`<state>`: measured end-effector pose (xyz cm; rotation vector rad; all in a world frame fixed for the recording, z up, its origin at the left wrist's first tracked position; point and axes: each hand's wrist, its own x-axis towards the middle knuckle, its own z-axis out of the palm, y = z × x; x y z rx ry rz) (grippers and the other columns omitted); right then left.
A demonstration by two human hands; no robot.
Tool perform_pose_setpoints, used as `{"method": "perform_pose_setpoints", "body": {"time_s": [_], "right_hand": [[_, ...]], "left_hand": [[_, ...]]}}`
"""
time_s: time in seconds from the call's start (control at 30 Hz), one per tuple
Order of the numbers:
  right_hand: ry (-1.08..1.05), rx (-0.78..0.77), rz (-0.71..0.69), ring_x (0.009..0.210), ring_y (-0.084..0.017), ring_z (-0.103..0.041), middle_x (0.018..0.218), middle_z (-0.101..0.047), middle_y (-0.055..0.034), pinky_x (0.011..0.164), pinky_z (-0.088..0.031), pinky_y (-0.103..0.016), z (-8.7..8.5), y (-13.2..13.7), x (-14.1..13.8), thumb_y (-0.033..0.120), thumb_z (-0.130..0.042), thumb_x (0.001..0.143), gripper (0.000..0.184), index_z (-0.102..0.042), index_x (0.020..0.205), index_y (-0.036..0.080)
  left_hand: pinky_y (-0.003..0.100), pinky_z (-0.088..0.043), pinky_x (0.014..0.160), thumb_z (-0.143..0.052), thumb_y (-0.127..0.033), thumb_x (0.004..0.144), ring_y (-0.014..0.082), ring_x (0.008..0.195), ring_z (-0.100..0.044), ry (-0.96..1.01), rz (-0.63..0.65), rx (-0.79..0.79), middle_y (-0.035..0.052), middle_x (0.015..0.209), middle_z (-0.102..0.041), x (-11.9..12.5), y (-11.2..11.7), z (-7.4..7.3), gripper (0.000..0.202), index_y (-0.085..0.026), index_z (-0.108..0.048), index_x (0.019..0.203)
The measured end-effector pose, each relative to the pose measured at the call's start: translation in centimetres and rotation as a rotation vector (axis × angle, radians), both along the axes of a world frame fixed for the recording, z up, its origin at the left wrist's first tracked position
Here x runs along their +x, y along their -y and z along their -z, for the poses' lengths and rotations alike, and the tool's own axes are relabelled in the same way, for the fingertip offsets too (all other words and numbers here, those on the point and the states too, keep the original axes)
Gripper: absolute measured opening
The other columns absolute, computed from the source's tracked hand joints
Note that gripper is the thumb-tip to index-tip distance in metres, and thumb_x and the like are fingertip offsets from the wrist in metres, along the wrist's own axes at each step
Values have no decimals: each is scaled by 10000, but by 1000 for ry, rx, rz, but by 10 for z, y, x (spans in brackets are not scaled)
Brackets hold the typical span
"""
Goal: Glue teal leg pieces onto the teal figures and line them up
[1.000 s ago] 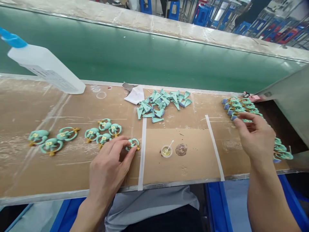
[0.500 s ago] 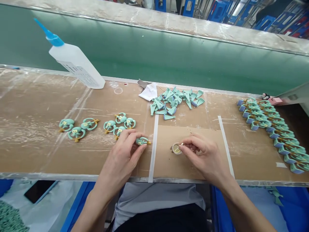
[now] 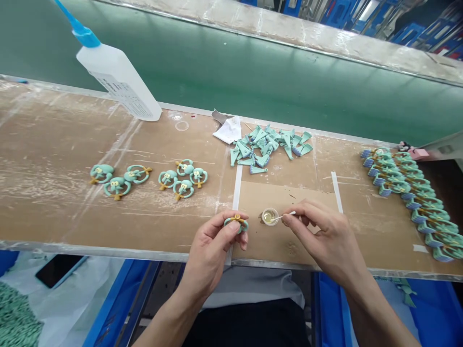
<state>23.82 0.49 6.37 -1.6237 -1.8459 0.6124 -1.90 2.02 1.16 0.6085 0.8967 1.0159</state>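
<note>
What my left hand [image 3: 213, 246] pinches between thumb and fingers: a teal-and-orange figure [image 3: 238, 218], over the table [image 3: 152, 231] near its front edge.
What my right hand [image 3: 327, 231] pinches: a white stick [image 3: 284, 216], its far end within the rim of a small cup [image 3: 269, 209].
Where more figures [image 3: 183, 186] lie: to my left, in groups of three and four.
Beyond the cup: heaped teal pieces [image 3: 268, 144].

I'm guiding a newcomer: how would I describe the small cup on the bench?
On the brown bench in front of the green wall, look between the left hand and the right hand. The small cup stands there, closer to the right hand. Unlike the clear round piece near the white bottle, it holds yellowish liquid, a white stick reaching over its rim.
</note>
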Motion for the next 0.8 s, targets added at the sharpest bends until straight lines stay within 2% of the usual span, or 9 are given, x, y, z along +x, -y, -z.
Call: {"method": "perform_pose_setpoints", "body": {"time_s": [0.17, 0.37, 0.47, 0.6, 0.8], "right_hand": [[61, -22, -132, 960, -235, -733, 1058, -805, -22, 826, -517, -374, -7, 1, 5, 205, -691, 1220, 160, -808, 1136, 272], [97, -43, -250, 1070, -262, -739, 1173, -814, -36, 881, -552, -396, -18, 1, 7, 194, -590, 1268, 215, -776, 1271, 302], [110, -17, -228, 1062, -258, -741, 1177, -811, -38, 881, -549, -397, -15, 2, 7, 212, -599, 1273, 187, -765, 1248, 297], [90, 1, -169, 1024, -259, -751, 1133, -815, -43, 856, -544, -394, -8, 5, 7, 212, -642, 1251, 159, -777, 1216, 288], [-16, 90, 4, 906, -235, -737, 1079, -837, -24, 786, -530, -380, -8, 9, 2, 217, -695, 1213, 148, -813, 1177, 298]], "left_hand": [[284, -593, 726, -861, -378, 1111, 158, 753, -713, -108, -1, 147, 39, 896, -765, 4, 5, 9, 187, -214, -941, 1153], [308, -630, 710, -836, -366, 1112, 174, 775, -732, -237, 5, 231, 73, 1075, -781, 13, 11, 6, 189, -220, -952, 1138], [299, -620, 705, -817, -333, 1112, 184, 787, -744, -319, 7, 279, 75, 1046, -785, 19, 13, 4, 189, -239, -964, 1185], [296, -594, 677, -815, -310, 1104, 193, 803, -744, -386, 4, 329, 104, 1100, -817, 23, 15, 4, 188, -248, -977, 1176], [284, -569, 627, -826, -315, 1095, 200, 821, -735, -432, 7, 343, 111, 1105, -817, 23, 16, 7, 183, -265, -988, 1166]]}}
